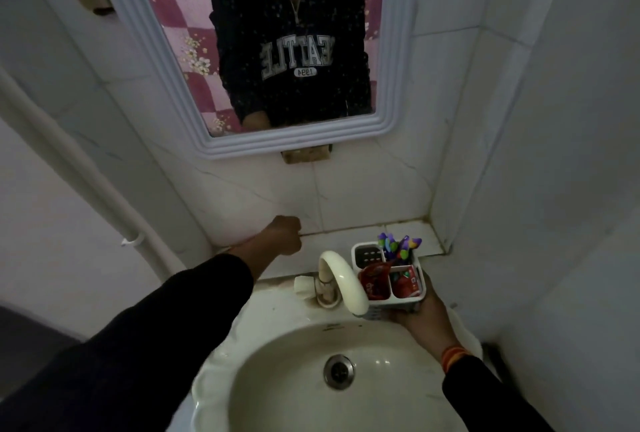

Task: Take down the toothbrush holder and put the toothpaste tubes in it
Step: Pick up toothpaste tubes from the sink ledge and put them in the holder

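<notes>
Right hand [420, 319] clamped under and around the base of the white toothbrush holder [388, 279], carrying it upright just beside the tap [341, 279], above the sink [242, 379] rim; upright likely so nothing tips out. 2 front compartments hold red toothpaste tubes [375, 281]; toothbrushes [398, 246] fill 1 rear compartment. Left hand [282, 235] curled closed in a fist near the wall ledge [346, 234], apparently empty. Loading looks finished.
</notes>
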Tool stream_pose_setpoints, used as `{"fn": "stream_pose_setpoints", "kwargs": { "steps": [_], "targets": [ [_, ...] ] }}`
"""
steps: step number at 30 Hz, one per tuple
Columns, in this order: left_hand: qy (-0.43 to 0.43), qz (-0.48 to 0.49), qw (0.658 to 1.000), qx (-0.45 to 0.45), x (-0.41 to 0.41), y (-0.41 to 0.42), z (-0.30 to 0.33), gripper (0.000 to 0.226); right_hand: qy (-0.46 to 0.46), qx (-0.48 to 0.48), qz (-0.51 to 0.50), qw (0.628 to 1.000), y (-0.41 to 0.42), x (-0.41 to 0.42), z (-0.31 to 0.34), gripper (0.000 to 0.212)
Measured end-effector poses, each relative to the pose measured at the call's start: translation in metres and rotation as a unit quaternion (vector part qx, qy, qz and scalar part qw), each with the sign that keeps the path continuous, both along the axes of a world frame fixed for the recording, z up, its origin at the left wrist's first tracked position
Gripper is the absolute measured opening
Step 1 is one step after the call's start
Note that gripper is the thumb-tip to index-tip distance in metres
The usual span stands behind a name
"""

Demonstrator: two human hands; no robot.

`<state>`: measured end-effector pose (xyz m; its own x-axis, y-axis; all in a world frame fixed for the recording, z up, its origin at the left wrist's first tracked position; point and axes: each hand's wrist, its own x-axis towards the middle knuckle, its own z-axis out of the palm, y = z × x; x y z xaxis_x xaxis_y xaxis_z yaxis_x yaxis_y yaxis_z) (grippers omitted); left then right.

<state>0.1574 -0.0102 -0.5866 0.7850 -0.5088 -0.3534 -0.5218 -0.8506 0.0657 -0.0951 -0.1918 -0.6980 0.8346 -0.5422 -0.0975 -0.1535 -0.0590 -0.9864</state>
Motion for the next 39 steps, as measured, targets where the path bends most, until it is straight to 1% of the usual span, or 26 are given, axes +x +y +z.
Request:
{"fn": "stream_pose_setpoints", "kwargs": {
  "steps": [3,6,8,11,14,16,18,21,23,25,27,30,32,34,37,39],
  "targets": [
    [0.040,0.016,0.998,0.034,0.003,0.010,-0.024,0.058,0.000,0.004,0.007,1.000,-0.001,0.001,-0.003,0.090],
    [0.025,0.023,0.999,0.041,0.005,0.009,-0.045,0.069,0.003,0.011,0.007,1.000,-0.003,0.001,-0.006,0.093],
    [-0.008,0.027,0.999,0.039,0.005,0.007,-0.053,0.064,0.000,0.017,0.009,1.000,-0.004,0.001,-0.006,0.094],
    [-0.051,0.018,0.998,0.041,0.004,0.007,-0.060,0.040,0.001,0.026,0.011,1.000,-0.006,0.002,-0.009,0.100],
    [-0.103,-0.024,0.993,0.050,0.011,0.012,-0.065,0.034,0.000,0.029,0.011,1.000,-0.005,0.002,-0.006,0.100],
    [-0.113,-0.049,0.992,0.027,0.016,0.014,-0.063,0.034,0.000,0.027,0.010,1.000,-0.004,0.003,-0.004,0.095],
    [-0.073,-0.055,0.995,-0.039,0.017,0.014,-0.054,0.036,-0.003,0.033,0.008,0.999,-0.003,0.002,-0.003,0.090],
    [0.011,-0.079,0.988,-0.133,0.007,0.006,-0.025,0.043,0.000,0.027,0.008,1.000,-0.003,0.001,-0.002,0.092],
    [0.024,-0.119,0.981,-0.150,-0.001,-0.003,0.003,0.048,0.003,0.028,0.008,1.000,-0.002,-0.001,-0.001,0.097],
    [0.029,-0.160,0.977,-0.139,-0.010,-0.014,0.035,0.051,0.011,0.018,0.013,1.000,-0.002,0.000,0.000,0.100],
    [0.037,-0.185,0.974,-0.121,-0.021,-0.029,0.064,0.047,0.012,0.006,0.010,1.000,-0.002,0.000,0.000,0.097],
    [0.027,-0.242,0.970,-0.025,-0.040,-0.053,0.088,0.035,0.013,0.004,0.003,1.000,-0.001,0.001,0.002,0.087],
    [0.047,-0.265,0.963,0.023,-0.055,-0.068,0.094,0.036,0.012,0.003,0.003,1.000,-0.001,0.001,0.002,0.086],
    [0.059,-0.257,0.964,0.031,-0.065,-0.081,0.095,0.034,0.010,0.005,0.004,1.000,-0.002,0.001,-0.001,0.087],
    [0.066,-0.209,0.975,0.020,-0.078,-0.095,0.090,0.024,0.008,0.008,0.007,1.000,-0.002,0.000,-0.001,0.088],
    [0.088,-0.186,0.979,0.011,-0.082,-0.098,0.085,0.018,0.011,0.007,0.004,1.000,-0.002,0.001,-0.002,0.088]
  ]
}}
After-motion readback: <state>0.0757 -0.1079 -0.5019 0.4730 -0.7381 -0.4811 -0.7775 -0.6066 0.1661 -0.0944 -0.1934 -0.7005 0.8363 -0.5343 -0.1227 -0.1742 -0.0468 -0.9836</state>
